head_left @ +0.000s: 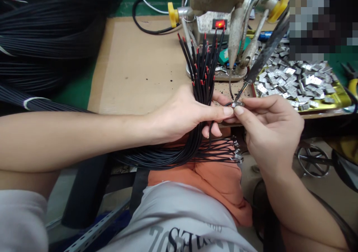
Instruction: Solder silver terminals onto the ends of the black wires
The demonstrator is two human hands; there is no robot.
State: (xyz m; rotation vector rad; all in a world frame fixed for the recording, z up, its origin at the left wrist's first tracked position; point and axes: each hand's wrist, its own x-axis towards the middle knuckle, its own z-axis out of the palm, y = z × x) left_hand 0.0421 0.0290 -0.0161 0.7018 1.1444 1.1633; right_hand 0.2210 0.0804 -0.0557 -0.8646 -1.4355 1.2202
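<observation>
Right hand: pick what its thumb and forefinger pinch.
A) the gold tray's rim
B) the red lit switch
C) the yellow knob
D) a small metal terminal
D. The right hand pinches a small metal terminal between its fingertips, while the left hand grips the bundle of red-tipped black wires.
</observation>
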